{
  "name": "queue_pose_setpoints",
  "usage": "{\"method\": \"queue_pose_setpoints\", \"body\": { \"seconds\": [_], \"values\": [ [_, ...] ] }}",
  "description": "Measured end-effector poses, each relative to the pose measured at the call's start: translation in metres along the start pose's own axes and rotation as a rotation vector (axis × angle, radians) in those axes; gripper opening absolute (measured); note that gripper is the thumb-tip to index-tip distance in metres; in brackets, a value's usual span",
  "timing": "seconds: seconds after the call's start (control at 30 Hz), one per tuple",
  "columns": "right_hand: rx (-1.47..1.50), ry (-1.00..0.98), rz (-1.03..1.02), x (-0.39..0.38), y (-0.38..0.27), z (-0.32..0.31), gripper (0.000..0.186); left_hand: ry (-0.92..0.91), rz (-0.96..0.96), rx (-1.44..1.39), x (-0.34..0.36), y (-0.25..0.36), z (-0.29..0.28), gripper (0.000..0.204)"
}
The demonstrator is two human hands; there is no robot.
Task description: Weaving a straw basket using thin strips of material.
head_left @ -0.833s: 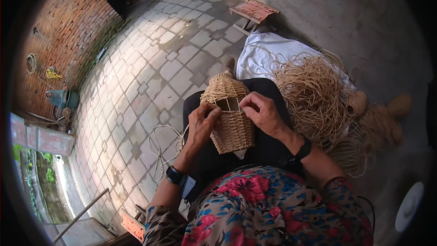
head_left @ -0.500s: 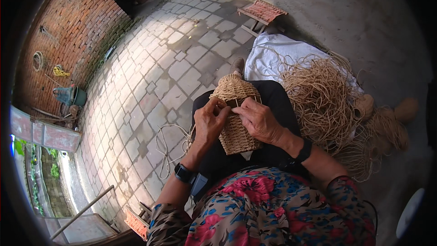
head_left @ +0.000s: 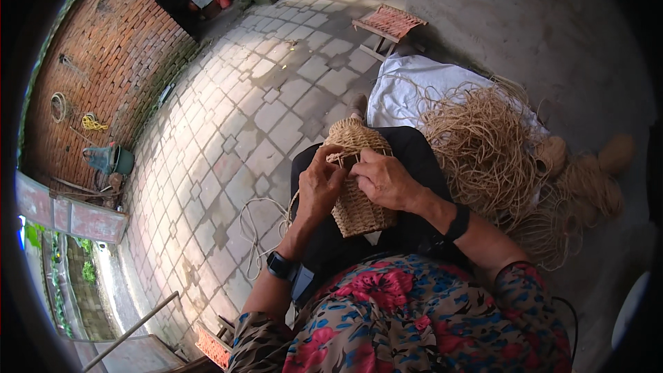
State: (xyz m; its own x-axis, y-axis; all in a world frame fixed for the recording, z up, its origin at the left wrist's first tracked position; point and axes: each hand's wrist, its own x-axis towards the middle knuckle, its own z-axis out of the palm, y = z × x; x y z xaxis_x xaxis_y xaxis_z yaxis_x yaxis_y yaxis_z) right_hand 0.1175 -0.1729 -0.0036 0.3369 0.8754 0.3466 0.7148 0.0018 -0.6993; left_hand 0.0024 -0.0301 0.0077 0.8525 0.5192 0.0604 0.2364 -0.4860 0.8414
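A tan basket woven from twisted straw cord (head_left: 362, 213) rests on my lap. It narrows at its far end and has a dark gap across the middle. My left hand (head_left: 321, 185) is closed at the gap's left side, with its index finger bent over the weave. On the right, my right hand (head_left: 385, 179) pinches at the same gap, its fingertips partly hidden by its own knuckles. Thin strands cross the gap between the hands. A loose length of cord (head_left: 250, 229) trails from beside my left hand down to the paving.
To my right a big tangle of straw cord (head_left: 480, 155) lies partly on a white sheet (head_left: 407, 83), with cord balls (head_left: 550, 153) beyond it. A low stool with a reddish woven seat (head_left: 390, 21) stands ahead by the wall. A brick wall (head_left: 117, 41) rises at the far left.
Both hands stay at the gap in the basket. My right hand's fingertips have moved slightly up and left, and the left fingers have shifted upward. The view has tilted a little.
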Motion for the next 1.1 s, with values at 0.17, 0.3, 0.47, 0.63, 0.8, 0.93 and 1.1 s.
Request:
{"method": "queue_pose_setpoints", "body": {
  "seconds": [0.17, 0.3, 0.47, 0.63, 0.8, 0.93, 1.1],
  "values": [
    [-0.001, 0.171, 0.098, 0.012, 0.000, 0.005, 0.010, 0.126, -0.010, -0.123, -0.019, -0.001, 0.007, 0.038],
    [-0.191, 0.235, 0.154, 0.019, -0.001, 0.013, 0.015, 0.227, -0.011, -0.269, -0.023, -0.022, 0.012, 0.032],
    [-0.155, 0.277, 0.196, 0.008, 0.012, 0.003, 0.015, 0.456, 0.144, -0.237, -0.046, -0.002, 0.009, 0.025],
    [-0.072, 0.286, 0.217, 0.001, 0.011, -0.002, 0.014, 0.071, -0.564, -0.801, -0.070, -0.012, -0.008, 0.027],
    [-0.036, 0.261, 0.225, -0.002, 0.003, -0.003, 0.014, 0.190, -0.522, -1.047, -0.043, -0.019, 0.002, 0.020],
    [-0.016, 0.251, 0.273, -0.004, -0.001, -0.005, 0.015, 0.177, -0.354, -0.903, -0.026, -0.018, 0.004, 0.010],
    [0.007, 0.277, 0.231, -0.005, 0.001, -0.003, 0.015, 0.274, 0.124, -0.032, -0.016, -0.021, 0.006, 0.007]
  ]
}}
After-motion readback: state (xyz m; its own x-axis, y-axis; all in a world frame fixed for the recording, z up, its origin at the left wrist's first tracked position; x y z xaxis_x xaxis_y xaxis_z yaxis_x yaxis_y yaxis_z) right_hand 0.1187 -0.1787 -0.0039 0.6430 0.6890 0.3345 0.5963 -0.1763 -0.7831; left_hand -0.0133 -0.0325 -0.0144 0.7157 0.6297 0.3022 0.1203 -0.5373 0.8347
